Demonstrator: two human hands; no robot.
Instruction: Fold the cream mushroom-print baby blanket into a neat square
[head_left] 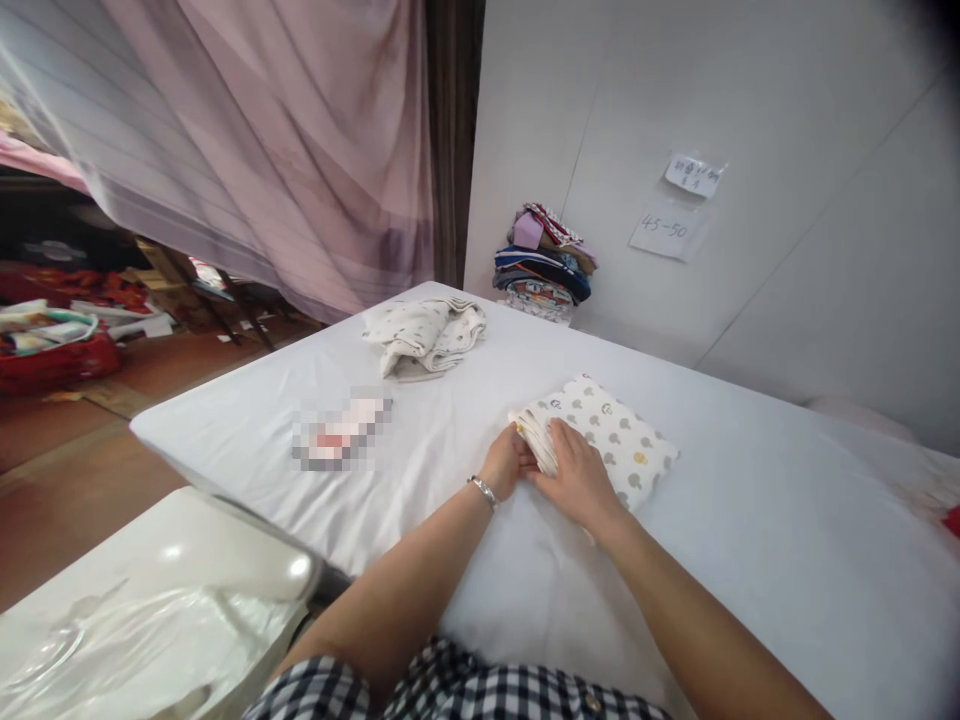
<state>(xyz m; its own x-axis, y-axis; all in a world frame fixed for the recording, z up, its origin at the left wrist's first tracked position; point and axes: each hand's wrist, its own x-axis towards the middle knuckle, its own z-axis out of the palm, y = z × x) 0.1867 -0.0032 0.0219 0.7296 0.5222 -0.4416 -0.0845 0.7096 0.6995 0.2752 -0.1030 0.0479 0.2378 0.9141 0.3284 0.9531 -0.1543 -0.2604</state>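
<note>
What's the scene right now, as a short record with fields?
left hand: curled at the left edge of the folded cloth; grip unclear
right hand: flat on the folded cloth
folded cloth: printed, lying on the white table
crumpled cloth: farther back on the table, apart from both hands
clothes stack: against the wall
</note>
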